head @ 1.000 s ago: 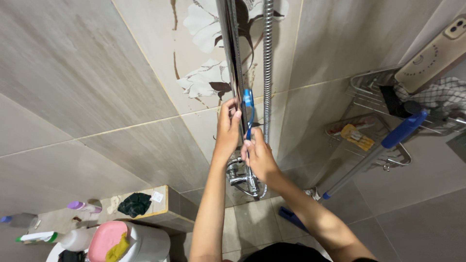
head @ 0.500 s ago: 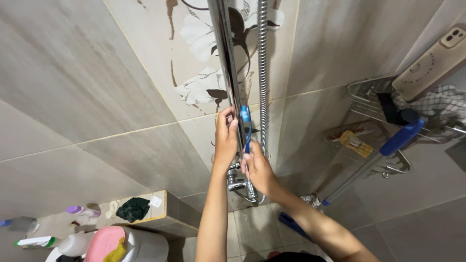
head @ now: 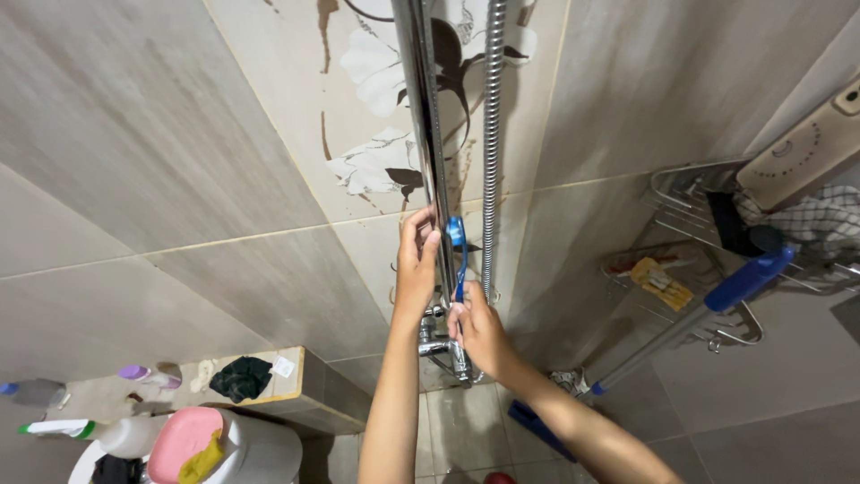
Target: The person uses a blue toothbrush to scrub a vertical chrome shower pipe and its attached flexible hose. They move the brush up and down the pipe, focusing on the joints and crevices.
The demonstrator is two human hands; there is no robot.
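Blue toothbrush (head: 459, 255) at frame centre, pinched near its lower end by right hand (head: 479, 327), head seemingly against chrome shower rail (head: 428, 152). Left hand (head: 417, 264) just left, fingers pressed on rail. Ribbed metal hose (head: 490, 134) hanging right of it.

Well below and left of the left hand (head: 417, 269), a white spray bottle (head: 107, 435) with a green neck lies on its side. Above it on the ledge lie a small purple-capped bottle (head: 143, 374) and a white square label (head: 283, 367). Right of the right hand (head: 479, 332), a yellow packet (head: 661, 283) lies in a wire rack (head: 708, 260).
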